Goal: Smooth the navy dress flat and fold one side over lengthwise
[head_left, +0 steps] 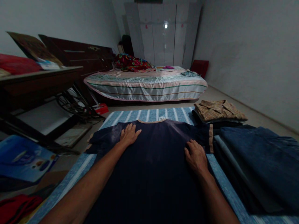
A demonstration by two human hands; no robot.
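Note:
A dark navy shirt (154,161) with a tan collar and tan sleeve trim lies spread flat on a blue and white striped sheet (144,115). My left hand (129,134) rests palm down on the shirt's left shoulder, fingers stretched flat. My right hand (195,155) lies on the shirt's right side near the sleeve, fingers curled down against the cloth, holding nothing that I can see.
A folded tan patterned shirt (219,110) sits on a dark pile at the right. Folded blue cloth (254,161) lies beside my right arm. A bed (147,82) stands ahead, a dark wooden table (39,81) at the left, white wardrobes (163,34) at the back.

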